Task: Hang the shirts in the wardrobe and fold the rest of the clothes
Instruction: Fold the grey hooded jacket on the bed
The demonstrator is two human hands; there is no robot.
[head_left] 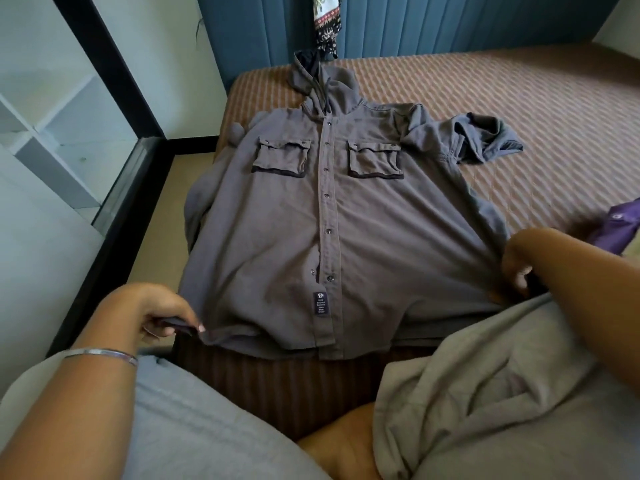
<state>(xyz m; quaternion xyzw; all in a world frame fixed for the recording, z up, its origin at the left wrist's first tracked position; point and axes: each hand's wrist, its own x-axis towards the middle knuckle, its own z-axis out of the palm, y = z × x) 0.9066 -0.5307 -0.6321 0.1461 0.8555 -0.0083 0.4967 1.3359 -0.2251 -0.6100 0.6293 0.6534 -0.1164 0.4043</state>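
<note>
Hands pinch shirt (346, 209) hem corners; right hand (519, 261) fingertips hidden

The grey hooded shirt (332, 216) covers the bed's (536, 109) near left part, from the near edge almost to the headboard (450, 22), its bunched sleeve (485, 136) sprawling toward the middle. Beyond that sleeve the bed's right side lies bare to the far right corner — open passage. A purple garment (616, 223) blocks the right edge, and loose grey cloth (485, 375) crowds the near right corner. Along the left edge runs a narrow floor strip (166, 202), hemmed by a black-framed glass panel (114, 188).
</note>
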